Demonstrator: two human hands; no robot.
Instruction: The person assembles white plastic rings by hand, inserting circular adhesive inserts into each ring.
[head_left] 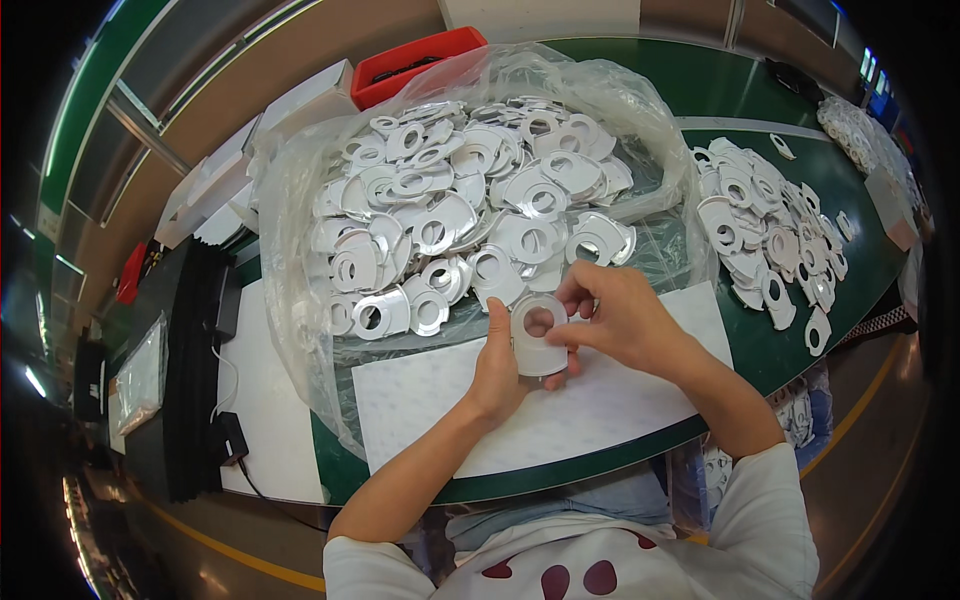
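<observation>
Both of my hands hold one flat white plastic piece (pixel 540 345) with a round hole, just above a white sheet (pixel 620 400) on the green table (pixel 760 350). My left hand (pixel 497 375) grips its left edge with the thumb up along the side. My right hand (pixel 612 318) pinches its upper right rim with the fingertips. Directly behind my hands lies a big heap of the same white holed pieces (pixel 460 200) inside an open clear plastic bag (pixel 300 300).
A second spread of the white pieces (pixel 775 235) lies loose on the table to the right. A red bin (pixel 410 65) and white boxes (pixel 300 100) stand at the back left. Dark gear and cables (pixel 215 370) sit at the left edge.
</observation>
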